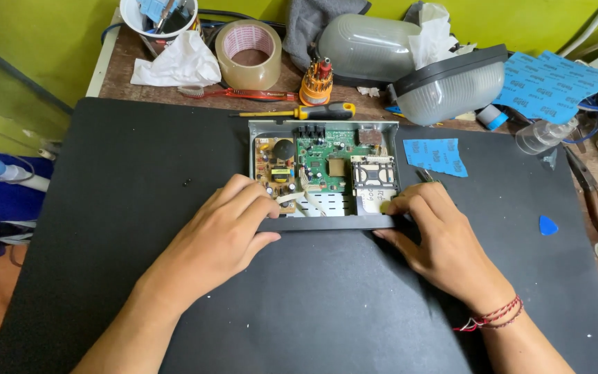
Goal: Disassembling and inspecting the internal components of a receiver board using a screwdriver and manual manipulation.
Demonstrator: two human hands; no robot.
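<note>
Bare grey sheet metal on the opened device case (323, 127), dull sheen; matt black plastic along its front panel (327, 222). Glossy green circuit board (325, 156) inside, beside a tan one, probably paper-based. Matt black mat (140, 173), smooth, dust-flecked. Worn brown wood on the bench (122, 76). Rough blue sandpaper sheet (435, 155). Glossy brown tape roll (248, 54).

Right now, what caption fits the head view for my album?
Both hands, left hand and right hand, grip the front panel of an opened box.

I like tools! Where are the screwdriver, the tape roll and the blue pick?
screwdriver (327, 110), head view, on its black and yellow handle
tape roll (248, 44), head view, on its top rim
blue pick (548, 225), head view, on its middle
</note>
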